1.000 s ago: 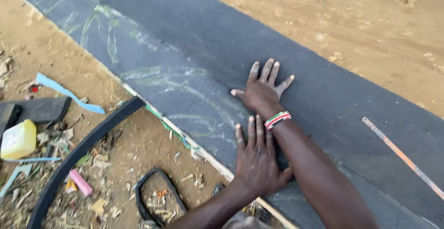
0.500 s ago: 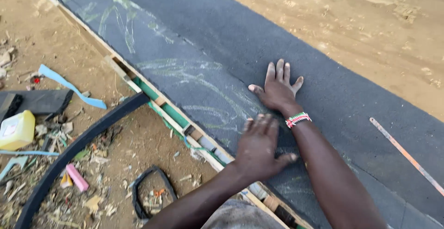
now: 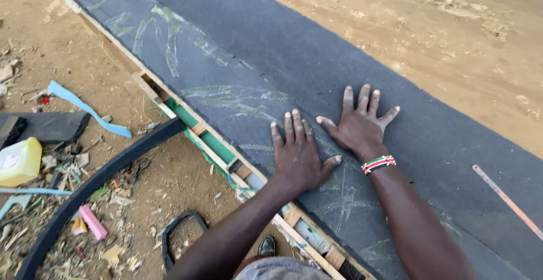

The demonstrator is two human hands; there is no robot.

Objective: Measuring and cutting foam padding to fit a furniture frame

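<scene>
Dark gritty felt sheet, left hand and right hand pressed flat, fingers spread

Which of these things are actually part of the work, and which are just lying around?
In use: left hand and right hand, both pressed flat on the long dark grey sheet; wooden frame beneath it.

Lying about: yellow plastic jug, pink stick, blue strip, curved black rubber band.

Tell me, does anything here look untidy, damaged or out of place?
Yes. Scraps and litter lie scattered on the dirt left of the dark sheet, which carries greenish chalk scribbles. Both hands, left hand and right hand, press flat on it. No tear is visible.
</scene>
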